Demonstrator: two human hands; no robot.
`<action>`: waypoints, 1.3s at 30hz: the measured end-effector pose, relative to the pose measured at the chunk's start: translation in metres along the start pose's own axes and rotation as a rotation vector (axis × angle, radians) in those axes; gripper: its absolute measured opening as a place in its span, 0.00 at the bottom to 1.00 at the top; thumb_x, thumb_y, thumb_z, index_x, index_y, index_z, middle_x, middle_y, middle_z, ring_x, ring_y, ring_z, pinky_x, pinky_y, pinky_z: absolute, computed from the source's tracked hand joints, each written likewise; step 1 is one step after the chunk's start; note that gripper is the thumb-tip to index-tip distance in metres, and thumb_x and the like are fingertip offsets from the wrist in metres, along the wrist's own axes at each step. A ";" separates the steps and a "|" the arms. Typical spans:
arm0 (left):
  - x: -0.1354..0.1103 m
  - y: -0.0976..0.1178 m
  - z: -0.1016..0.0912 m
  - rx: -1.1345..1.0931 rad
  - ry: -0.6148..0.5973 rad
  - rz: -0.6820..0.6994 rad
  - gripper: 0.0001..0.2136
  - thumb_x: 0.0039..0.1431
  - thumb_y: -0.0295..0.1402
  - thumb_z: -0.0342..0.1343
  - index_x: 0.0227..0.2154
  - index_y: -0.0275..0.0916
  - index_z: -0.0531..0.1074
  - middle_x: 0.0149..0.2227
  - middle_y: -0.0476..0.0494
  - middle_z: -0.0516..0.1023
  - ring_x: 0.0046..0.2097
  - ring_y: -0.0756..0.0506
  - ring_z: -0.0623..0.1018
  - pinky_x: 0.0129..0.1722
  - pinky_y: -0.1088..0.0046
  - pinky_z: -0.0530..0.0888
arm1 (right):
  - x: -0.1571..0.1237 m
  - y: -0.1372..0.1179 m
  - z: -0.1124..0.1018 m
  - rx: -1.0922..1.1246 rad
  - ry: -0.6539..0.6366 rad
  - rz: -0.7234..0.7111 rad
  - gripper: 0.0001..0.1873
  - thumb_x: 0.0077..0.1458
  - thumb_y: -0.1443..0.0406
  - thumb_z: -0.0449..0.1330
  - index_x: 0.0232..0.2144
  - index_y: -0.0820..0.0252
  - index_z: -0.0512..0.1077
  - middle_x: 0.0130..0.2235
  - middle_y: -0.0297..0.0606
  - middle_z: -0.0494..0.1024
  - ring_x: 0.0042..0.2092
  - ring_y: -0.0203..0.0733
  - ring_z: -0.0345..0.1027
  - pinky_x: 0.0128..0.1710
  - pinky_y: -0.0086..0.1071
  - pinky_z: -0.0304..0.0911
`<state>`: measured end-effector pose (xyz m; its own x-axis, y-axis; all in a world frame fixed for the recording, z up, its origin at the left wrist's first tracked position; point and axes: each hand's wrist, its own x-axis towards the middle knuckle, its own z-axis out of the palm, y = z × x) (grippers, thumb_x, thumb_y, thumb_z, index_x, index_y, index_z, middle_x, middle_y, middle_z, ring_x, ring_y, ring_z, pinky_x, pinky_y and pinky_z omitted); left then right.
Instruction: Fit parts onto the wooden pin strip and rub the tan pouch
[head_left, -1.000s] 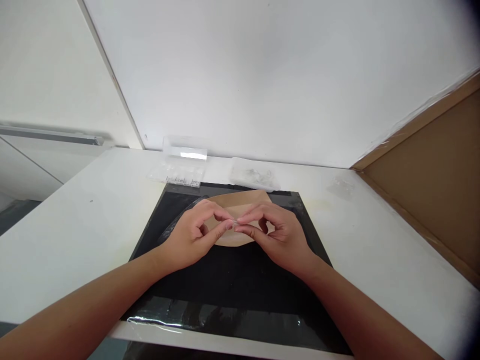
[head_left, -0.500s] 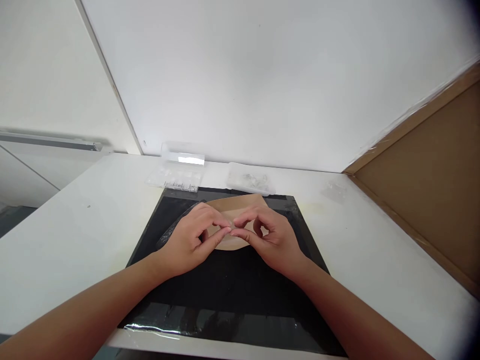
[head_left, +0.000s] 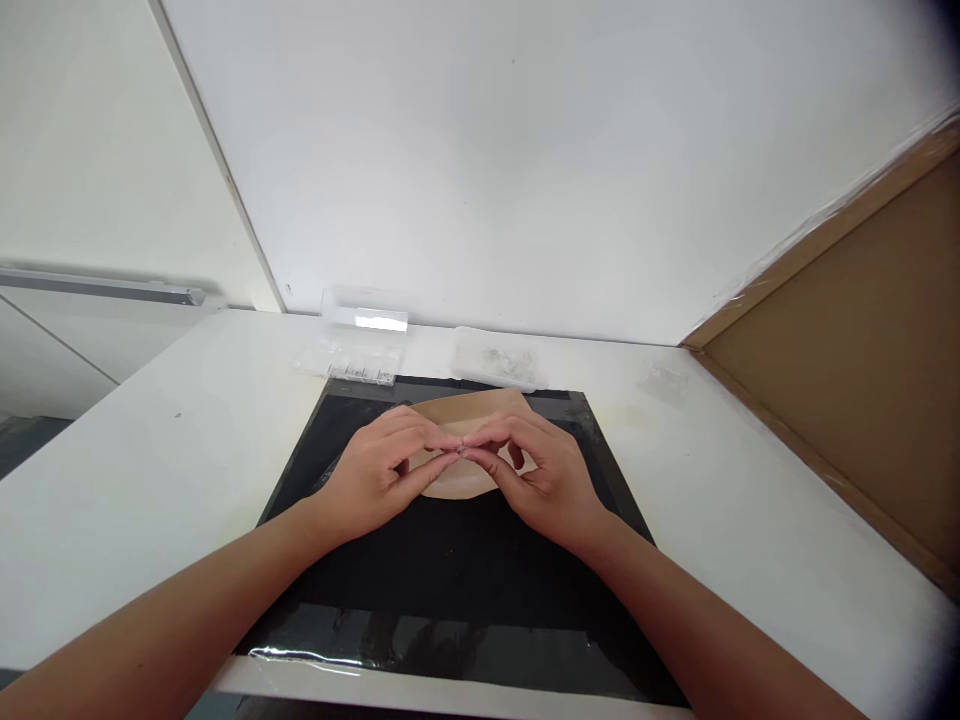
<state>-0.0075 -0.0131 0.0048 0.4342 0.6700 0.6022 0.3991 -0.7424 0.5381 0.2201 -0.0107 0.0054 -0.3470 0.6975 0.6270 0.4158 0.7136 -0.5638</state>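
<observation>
My left hand (head_left: 386, 460) and my right hand (head_left: 536, 465) meet fingertip to fingertip over the middle of the black mat (head_left: 450, 570). Each pinches with thumb and forefinger. Between the tips is something tiny and pale, too small to name. Under and behind the fingers lies a brown paper sheet or tray (head_left: 457, 488) with a lighter middle, partly covered by both hands. A clear, crinkled plastic piece beside it is mostly hidden by my left hand.
Behind the mat stand an open clear compartment box (head_left: 352, 362) and a shallow translucent tray (head_left: 499, 362) with small clear items. A small clear plastic bag (head_left: 666, 382) lies right on the white table (head_left: 150, 480). A brown-framed panel (head_left: 840, 350) borders the right side.
The fingertips of both hands have closed tighter together around the tiny piece. My left hand has flattened slightly; the paper and boxes stay in place.
</observation>
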 end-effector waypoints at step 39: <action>-0.003 0.005 0.002 -0.094 -0.018 -0.300 0.04 0.68 0.32 0.57 0.40 0.41 0.77 0.36 0.47 0.76 0.35 0.51 0.74 0.26 0.81 0.71 | 0.000 0.014 -0.003 -0.198 -0.026 -0.027 0.05 0.66 0.63 0.64 0.44 0.54 0.76 0.36 0.32 0.81 0.38 0.38 0.73 0.42 0.35 0.65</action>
<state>-0.0054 -0.0191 0.0047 0.3232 0.8585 0.3981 0.4352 -0.5084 0.7430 0.2283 -0.0013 -0.0011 -0.3806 0.6818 0.6247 0.5625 0.7069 -0.4289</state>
